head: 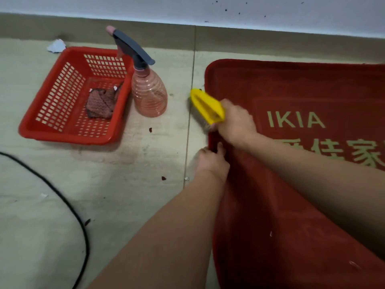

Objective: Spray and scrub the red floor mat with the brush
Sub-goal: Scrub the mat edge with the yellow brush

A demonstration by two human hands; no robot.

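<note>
Head view.
Surface: pale tiled floor (125, 184), brown skirting (270, 38), white speckled wall (187, 9).
Mat (291, 86): red, flat on the floor at right, cut off by the frame's right edge; lettering partly hidden by the arms.
Right hand (235, 124): fingers wrapped round a yellow brush (206, 106) at the mat's left edge; bristles blurred.
Left hand (212, 161): fingers curled, pinching that edge.
Bottle (149, 97): upright beside a red basket (62, 140) holding a cloth (102, 105).
Cable (87, 251): black, lower left.

The floor (129, 184) carries a red mat (302, 84), red basket (62, 134), pink spray bottle (149, 97) and black cable (41, 178).
</note>
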